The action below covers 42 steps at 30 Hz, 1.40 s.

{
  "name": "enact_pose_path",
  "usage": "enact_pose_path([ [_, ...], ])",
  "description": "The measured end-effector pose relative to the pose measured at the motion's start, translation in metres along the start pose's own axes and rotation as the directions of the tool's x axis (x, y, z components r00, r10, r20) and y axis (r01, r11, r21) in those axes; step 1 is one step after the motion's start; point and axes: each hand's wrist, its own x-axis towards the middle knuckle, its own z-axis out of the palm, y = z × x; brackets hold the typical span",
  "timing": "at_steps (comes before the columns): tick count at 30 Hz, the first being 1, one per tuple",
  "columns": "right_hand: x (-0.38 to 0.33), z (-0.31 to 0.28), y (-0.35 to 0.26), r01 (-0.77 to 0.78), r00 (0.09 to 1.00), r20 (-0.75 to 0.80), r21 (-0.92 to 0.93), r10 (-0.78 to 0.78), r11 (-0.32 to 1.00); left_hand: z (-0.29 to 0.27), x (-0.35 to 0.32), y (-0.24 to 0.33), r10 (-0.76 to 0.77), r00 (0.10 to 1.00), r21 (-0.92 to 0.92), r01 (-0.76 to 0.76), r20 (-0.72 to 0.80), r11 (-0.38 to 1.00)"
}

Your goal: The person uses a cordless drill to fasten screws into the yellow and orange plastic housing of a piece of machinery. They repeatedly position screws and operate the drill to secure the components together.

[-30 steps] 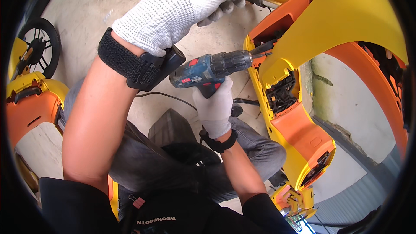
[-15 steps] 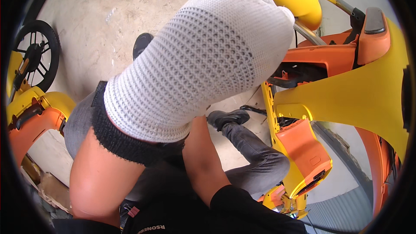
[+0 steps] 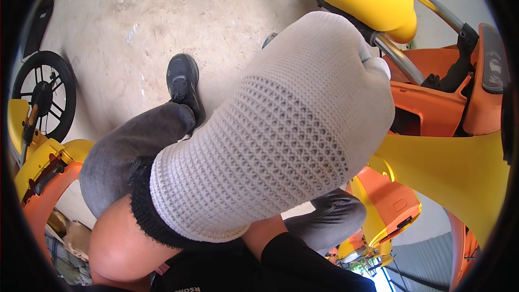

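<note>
My left hand (image 3: 286, 130), in a white knitted glove with a dark cuff, fills the middle of the view very close up. Its back faces me and the fingers bend under, looking closed; whatever they hold is hidden. The far end of the glove overlaps the orange and yellow scooter body (image 3: 432, 103) at the right. Behind the glove runs my right forearm (image 3: 265, 236) with its black sleeve; the glove covers my right hand. Beyond the knuckles are a metal fork tube (image 3: 400, 57) and a rounded yellow fender (image 3: 359, 0).
A black spoked wheel (image 3: 44, 94) and more yellow and orange scooter parts (image 3: 51, 176) stand at the left. My grey-trousered legs are bent, with a dark shoe (image 3: 183, 78) on the concrete floor (image 3: 130, 48). An orange panel (image 3: 386, 197) lies lower right.
The gloved left hand sits lower and farther right in the view. My left shoe shows more fully, while the other shoe is now hidden behind the glove. The surroundings have shifted downward.
</note>
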Motion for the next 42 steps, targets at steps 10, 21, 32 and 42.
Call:
enact_pose_path([
  [10, 0.009, 0.004, -0.004, -0.033, 0.998, -0.047, -0.001, 0.033, 0.999, -0.005, 0.012, -0.007, 0.12, 0.992, 0.192, -0.123, 0.028, 0.974],
  [21, 0.023, 0.002, -0.005, -0.046, 0.995, -0.089, -0.01, 0.045, 0.999, -0.011, 0.027, -0.007, 0.214, 0.972, 0.364, -0.233, 0.093, 0.902],
  [32, 0.03, 0.0, -0.007, -0.049, 0.993, -0.106, -0.004, 0.048, 0.999, -0.015, 0.034, -0.008, 0.266, 0.957, 0.476, -0.29, 0.118, 0.83],
  [42, 0.04, -0.007, -0.01, -0.042, 0.992, -0.116, 0.005, 0.043, 0.999, -0.013, 0.036, -0.007, 0.297, 0.946, 0.549, -0.318, 0.129, 0.773],
])
